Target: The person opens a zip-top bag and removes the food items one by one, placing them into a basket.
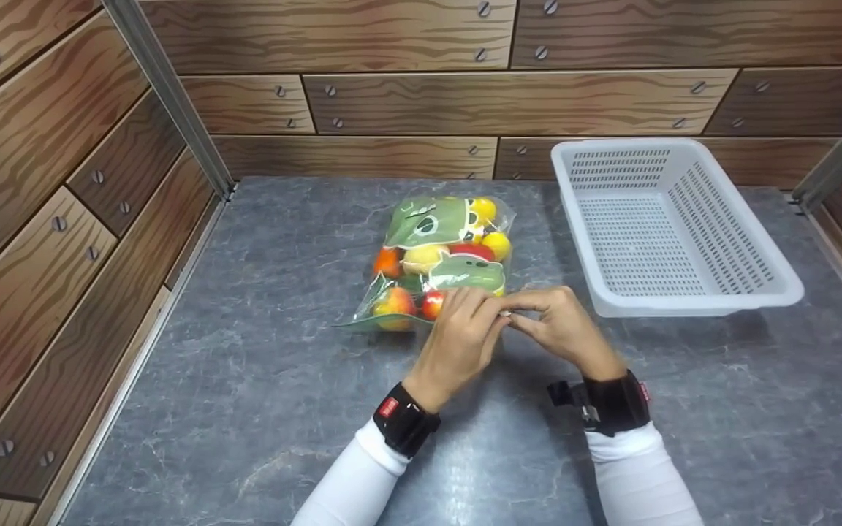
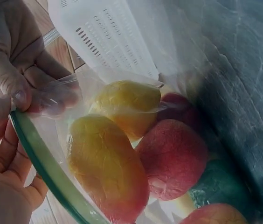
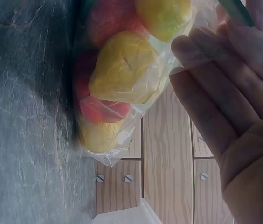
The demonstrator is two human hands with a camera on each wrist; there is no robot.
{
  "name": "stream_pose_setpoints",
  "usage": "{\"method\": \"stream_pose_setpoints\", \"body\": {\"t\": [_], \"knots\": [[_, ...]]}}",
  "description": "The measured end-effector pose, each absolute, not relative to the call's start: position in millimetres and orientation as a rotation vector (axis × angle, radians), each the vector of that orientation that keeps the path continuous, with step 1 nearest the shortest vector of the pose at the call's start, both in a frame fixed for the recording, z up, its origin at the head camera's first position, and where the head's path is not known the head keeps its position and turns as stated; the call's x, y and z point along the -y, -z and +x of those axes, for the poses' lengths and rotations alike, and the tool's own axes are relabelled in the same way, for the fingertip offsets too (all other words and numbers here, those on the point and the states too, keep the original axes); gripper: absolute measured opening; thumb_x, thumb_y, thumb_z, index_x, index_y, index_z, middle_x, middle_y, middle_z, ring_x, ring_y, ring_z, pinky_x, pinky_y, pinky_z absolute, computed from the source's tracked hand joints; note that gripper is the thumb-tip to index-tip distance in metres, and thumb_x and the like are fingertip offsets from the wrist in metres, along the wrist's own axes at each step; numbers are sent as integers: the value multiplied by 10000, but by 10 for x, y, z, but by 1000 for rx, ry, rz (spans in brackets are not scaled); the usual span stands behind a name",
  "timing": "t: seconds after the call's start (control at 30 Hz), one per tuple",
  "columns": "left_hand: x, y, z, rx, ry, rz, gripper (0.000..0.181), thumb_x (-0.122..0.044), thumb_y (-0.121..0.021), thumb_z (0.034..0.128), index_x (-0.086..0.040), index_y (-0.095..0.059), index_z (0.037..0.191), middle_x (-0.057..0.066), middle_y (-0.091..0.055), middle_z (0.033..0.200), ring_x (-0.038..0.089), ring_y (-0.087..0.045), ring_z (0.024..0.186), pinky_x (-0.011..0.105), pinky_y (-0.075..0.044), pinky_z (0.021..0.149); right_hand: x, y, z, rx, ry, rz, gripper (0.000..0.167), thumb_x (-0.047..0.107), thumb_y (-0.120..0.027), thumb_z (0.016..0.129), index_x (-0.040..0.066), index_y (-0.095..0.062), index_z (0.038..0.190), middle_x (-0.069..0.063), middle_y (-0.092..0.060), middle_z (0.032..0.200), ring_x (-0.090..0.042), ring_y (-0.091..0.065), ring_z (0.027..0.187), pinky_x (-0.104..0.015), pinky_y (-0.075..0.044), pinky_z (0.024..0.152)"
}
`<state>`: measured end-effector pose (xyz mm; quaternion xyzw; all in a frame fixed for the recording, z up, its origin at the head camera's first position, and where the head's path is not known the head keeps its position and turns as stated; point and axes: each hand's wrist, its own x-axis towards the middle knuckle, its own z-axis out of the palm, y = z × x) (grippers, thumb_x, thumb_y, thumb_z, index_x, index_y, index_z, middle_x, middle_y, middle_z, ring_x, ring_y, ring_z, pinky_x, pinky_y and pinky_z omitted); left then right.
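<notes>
A clear zip bag point(image 1: 412, 280) with green cartoon patches lies on the counter, filled with several yellow, red and orange fruits. Along its near edge runs a green zip strip point(image 2: 43, 163). My left hand point(image 1: 457, 347) pinches this edge near its right end. Right beside it, my right hand point(image 1: 560, 329) pinches the corner of the same edge between thumb and forefinger, its other fingers point(image 3: 224, 79) lying against the clear film. A yellow-red fruit point(image 2: 106, 168) sits just inside the opening edge. Both hands' fingertips nearly meet in the head view.
To the right stands a white perforated plastic basket point(image 1: 691, 301). The grey marbled counter point(image 1: 260, 394) is bounded by wood-patterned walls point(image 1: 406, 102) at the back and left, with metal corner posts point(image 1: 172, 95).
</notes>
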<state>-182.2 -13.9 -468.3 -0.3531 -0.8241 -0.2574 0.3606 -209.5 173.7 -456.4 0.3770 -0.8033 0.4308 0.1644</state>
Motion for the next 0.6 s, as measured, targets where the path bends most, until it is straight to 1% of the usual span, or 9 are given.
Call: {"method": "stream_pose_setpoints", "body": {"t": [0.2, 0.4, 0.5, 0.6], "knots": [[138, 4687, -1830, 2135, 677, -926, 111, -98, -669, 987, -38, -662, 1081, 59, -569, 931, 226, -554, 904, 335, -468, 816, -1744, 4589, -2109, 2311, -1223, 1084, 222, -109, -822, 779, -33, -786, 984, -157, -780, 950, -325, -760, 801, -201, -591, 808], [155, 4682, -1836, 2162, 686, -956, 54, -76, -603, 1023, -38, -631, 1049, 67, -547, 926, 243, -537, 910, 345, -459, 827, -1750, 4620, -2112, 2314, -1325, 1071, 201, -102, -812, 795, -43, -784, 986, -163, -779, 965, -325, -766, 827, -171, -579, 819], [177, 4675, -1840, 2185, 686, -965, 64, -84, -575, 1040, -38, -618, 1028, 71, -538, 926, 247, -530, 909, 346, -454, 827, -1753, 4632, -2120, 2304, -1389, 1062, 184, -106, -802, 807, -42, -784, 978, -160, -779, 959, -285, -771, 837, -164, -578, 822], [218, 4670, -1852, 2198, 685, -955, 47, -81, -597, 1027, -38, -615, 1019, 70, -537, 927, 247, -528, 902, 346, -455, 824, -1774, 4626, -2131, 2271, -1459, 1057, 162, -108, -787, 825, -32, -785, 967, -158, -780, 956, -220, -771, 859, -190, -587, 830]]}}
